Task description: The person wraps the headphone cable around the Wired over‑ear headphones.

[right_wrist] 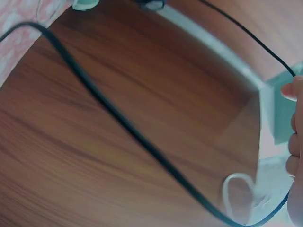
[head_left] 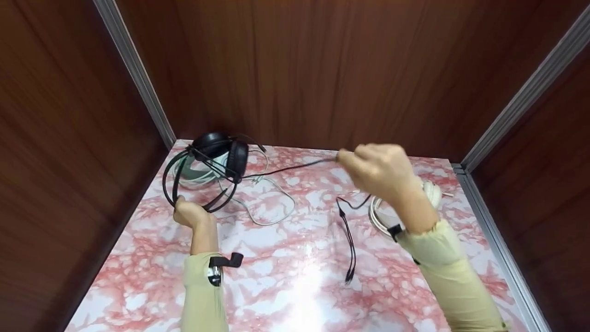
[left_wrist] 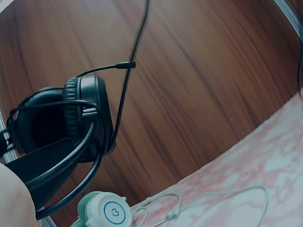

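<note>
The likeliest trouble is a snag: the black over-ear headset with padded round cups and a thin double headband point(head_left: 237, 159) is held up over the far left corner of the pink-and-white marbled surface point(head_left: 147, 276), right above a loose white cable point(head_left: 276, 223) and the pale green-and-white headphones point(left_wrist: 113, 212), so a dip could hook a loop of that cable. The slim black microphone boom point(left_wrist: 125, 65) juts out from a cup and could catch the headset's own thin black cable point(head_left: 288, 169). That stretch runs nearly straight between the hands, so a hard pull might strain it where it joins the cup. Its forked plug end point(head_left: 351, 244) trails toward the near edge and could swing into the white coiled bundle point(head_left: 432, 193) by the right edge.

The left hand point(head_left: 191, 214) grips the headband low down, fingers wrapped around it. The right hand point(head_left: 380, 168), blurred, is raised near the far edge, fingers curled closely around the black cable; how firmly, I cannot tell.
</note>
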Tool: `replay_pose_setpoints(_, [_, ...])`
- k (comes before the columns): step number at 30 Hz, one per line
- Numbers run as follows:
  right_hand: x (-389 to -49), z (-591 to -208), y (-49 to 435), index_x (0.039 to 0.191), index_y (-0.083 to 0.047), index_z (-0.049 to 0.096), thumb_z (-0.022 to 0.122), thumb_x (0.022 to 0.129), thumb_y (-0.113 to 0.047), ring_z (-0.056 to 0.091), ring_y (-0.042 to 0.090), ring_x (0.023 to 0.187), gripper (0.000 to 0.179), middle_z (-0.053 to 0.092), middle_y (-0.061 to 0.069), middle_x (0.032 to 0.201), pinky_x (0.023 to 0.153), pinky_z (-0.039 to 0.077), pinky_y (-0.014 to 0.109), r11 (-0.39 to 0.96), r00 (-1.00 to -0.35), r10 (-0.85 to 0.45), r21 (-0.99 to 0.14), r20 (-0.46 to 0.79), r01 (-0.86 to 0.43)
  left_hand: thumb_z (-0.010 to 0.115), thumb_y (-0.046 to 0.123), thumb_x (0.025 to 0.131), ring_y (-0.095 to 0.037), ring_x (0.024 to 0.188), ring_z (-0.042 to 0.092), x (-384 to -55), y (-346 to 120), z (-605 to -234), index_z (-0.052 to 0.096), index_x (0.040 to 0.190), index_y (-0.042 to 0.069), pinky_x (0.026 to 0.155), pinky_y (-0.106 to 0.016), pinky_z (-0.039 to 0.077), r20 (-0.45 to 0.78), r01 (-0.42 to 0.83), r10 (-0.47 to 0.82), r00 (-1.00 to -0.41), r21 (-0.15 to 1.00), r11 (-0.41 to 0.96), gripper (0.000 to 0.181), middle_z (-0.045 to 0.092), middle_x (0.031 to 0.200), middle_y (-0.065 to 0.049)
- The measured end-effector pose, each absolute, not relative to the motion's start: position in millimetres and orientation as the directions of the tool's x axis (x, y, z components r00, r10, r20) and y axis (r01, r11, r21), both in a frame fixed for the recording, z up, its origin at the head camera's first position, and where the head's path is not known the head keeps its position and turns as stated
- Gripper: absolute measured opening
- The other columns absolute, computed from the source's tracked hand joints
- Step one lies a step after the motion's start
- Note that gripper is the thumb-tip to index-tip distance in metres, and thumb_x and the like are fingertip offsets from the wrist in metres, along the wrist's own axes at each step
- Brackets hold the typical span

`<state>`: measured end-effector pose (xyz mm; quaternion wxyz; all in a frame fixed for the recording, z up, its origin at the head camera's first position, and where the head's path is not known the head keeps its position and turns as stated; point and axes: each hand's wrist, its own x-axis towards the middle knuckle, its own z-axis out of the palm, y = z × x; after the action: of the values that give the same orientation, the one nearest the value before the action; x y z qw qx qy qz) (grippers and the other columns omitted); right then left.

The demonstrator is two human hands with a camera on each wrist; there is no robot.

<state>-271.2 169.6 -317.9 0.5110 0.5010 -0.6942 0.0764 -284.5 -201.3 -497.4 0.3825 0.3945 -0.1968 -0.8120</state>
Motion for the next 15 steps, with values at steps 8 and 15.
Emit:
replay_pose_setpoints(8, [-248, -315, 162, 0.079, -0.008, 0.058, 0.063, 0.095, -0.019, 0.034, 0.013, 0.043, 0.019, 0.038, 0.0, 0.059, 0.036, 0.026, 0.024, 0.454, 0.155, -0.697, 0.598, 0.7, -0.661, 0.05, 0.008, 0.092, -0.019, 0.08, 0.044, -292, -191, -503, 0.055, 0.083, 0.005, 0.075, -0.029, 0.041, -0.236, 0.28, -0.888, -0.394, 0.89, -0.361, 0.011, 0.049, 0.082, -0.006])
replay_pose_setpoints(15, [-271, -313, 179, 0.079, -0.008, 0.062, 0.065, 0.093, -0.02, 0.036, 0.016, 0.042, 0.019, 0.043, 0.002, 0.059, 0.035, 0.028, 0.029, 0.493, 0.11, -0.657, 0.536, 0.746, -0.685, 0.055, 0.008, 0.084, -0.046, 0.082, 0.059, -277, -170, -500, 0.058, 0.088, -0.002, 0.073, -0.053, 0.042, 0.312, 0.072, -0.754, -0.579, 0.94, 0.334, 0.011, 0.061, 0.081, -0.024])
